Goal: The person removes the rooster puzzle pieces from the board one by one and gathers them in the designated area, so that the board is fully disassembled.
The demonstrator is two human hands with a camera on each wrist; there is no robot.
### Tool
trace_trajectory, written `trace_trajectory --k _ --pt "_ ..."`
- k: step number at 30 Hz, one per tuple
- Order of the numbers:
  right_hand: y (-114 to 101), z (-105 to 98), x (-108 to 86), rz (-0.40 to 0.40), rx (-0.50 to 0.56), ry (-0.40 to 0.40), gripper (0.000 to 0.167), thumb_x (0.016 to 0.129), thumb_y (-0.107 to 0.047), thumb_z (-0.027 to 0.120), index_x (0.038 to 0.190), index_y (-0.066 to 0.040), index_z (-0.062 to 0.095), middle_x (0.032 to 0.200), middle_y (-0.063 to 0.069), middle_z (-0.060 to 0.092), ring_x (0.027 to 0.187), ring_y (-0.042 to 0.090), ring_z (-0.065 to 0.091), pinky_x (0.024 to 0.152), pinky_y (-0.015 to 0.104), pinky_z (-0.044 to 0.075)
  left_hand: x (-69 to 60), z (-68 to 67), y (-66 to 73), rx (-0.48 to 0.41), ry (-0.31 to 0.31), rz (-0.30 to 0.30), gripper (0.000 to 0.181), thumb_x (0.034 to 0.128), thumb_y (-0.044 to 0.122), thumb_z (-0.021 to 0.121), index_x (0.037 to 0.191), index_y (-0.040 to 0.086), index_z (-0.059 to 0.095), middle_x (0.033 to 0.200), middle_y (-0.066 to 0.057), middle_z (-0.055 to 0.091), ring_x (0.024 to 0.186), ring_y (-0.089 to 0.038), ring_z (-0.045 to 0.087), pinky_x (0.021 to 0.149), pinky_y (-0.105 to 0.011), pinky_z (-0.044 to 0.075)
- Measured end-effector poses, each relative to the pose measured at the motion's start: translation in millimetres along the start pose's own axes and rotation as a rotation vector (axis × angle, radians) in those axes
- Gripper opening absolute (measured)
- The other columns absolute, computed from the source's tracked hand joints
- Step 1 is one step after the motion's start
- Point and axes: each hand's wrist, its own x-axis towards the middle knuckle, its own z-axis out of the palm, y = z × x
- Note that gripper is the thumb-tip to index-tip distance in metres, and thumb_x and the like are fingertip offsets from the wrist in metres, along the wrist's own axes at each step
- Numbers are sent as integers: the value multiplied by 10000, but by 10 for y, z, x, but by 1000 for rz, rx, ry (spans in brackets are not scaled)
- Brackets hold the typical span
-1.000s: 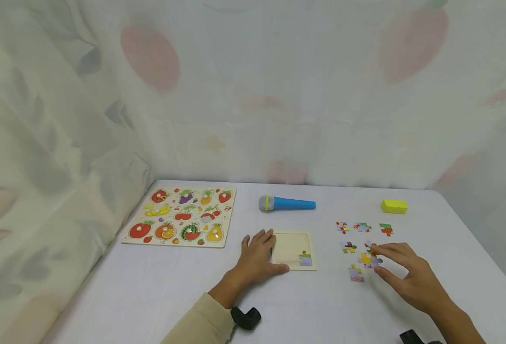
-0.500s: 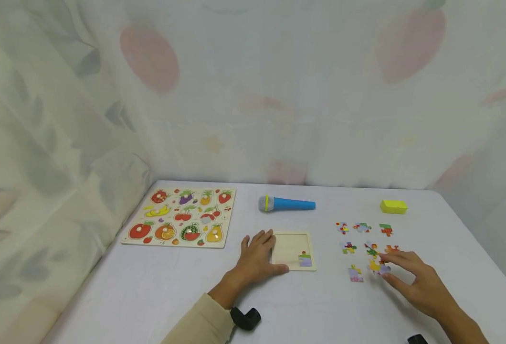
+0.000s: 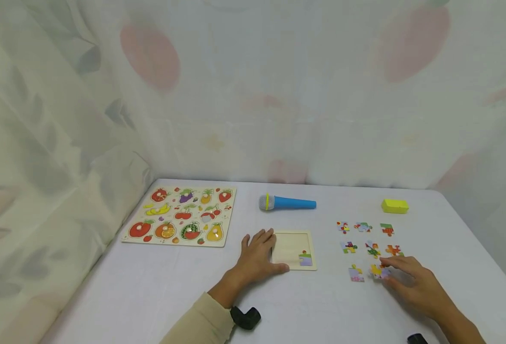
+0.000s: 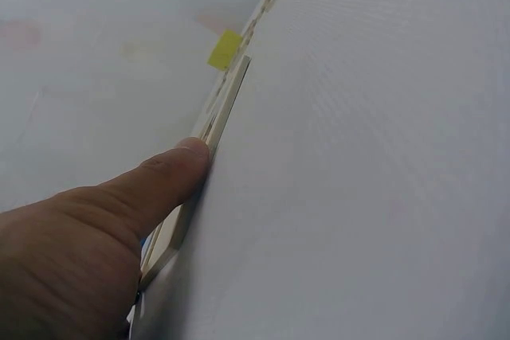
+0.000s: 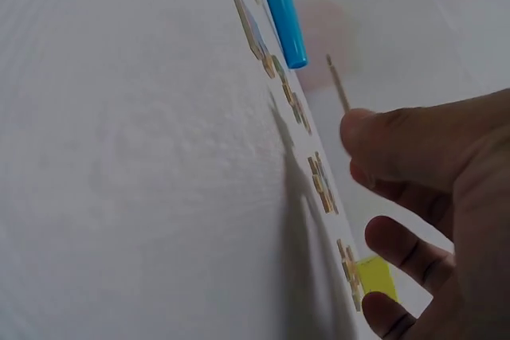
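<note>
In the head view my left hand (image 3: 257, 258) rests at the left side of a small square wooden puzzle tray (image 3: 285, 234), fingers spread. Its thumb (image 4: 179, 166) touches the tray's near edge in the left wrist view. One jigsaw piece with green and purple lies in the tray's lower right corner. My right hand (image 3: 416, 284) pinches a yellow and purple jigsaw piece (image 3: 378, 272) between thumb and fingers. In the right wrist view that thin piece (image 5: 338, 85) is seen edge-on, raised off the table. Other jigsaw pieces (image 3: 373, 249) lie in loose rows just beyond.
A fruit puzzle board (image 3: 173, 239) lies at the left. A blue toy microphone (image 3: 293, 203) lies behind the tray, and a yellow block (image 3: 395, 206) stands at the back right. Another jigsaw piece (image 3: 356, 274) lies left of the right hand. Curtains hang behind and at the sides.
My right hand has drawn the pinched piece toward the near right, away from the other pieces, uncovering the middle and orange pieces. The left hand and tray have stayed put.
</note>
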Motion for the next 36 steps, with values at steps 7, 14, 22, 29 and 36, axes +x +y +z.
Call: trace_trajectory --k 7,14,22,29,36 --pt "38 26 -38 73 -46 -42 425 707 -39 833 1110 -98 711 1053 -6 650 1016 -39 463 871 20 224 3 -6 1 -3 3 5 909 765 609 711 1425 34 465 1512 -75 362 1401 -280 252 1071 -597 115" --pt "57 30 -38 44 -61 -42 455 683 -28 843 1113 -94 709 1046 2 646 1013 3 474 870 29 226 2 -2 -13 3 6 3 916 766 622 700 1433 43 457 1518 -63 354 1405 -269 245 1076 -589 107" --pt "-16 -71 11 47 -62 -4 496 671 -47 857 1138 -69 691 1071 40 650 1073 -12 450 883 27 215 6 20 -23 2 10 9 919 767 638 687 1433 48 459 1520 -61 350 1406 -271 242 1075 -591 105" --pt "-211 -247 169 -35 10 58 632 639 38 848 1226 -116 671 1137 -64 615 1113 -47 420 887 49 270 6 10 -31 6 16 0 924 760 635 695 1430 43 462 1517 -65 355 1405 -272 243 1074 -594 105" --pt "-443 -364 287 -38 18 62 648 638 48 847 1237 -116 660 1154 -45 590 1109 -17 426 891 57 271 9 34 -37 6 18 15 923 762 645 684 1432 49 461 1516 -69 355 1405 -273 244 1071 -598 105"
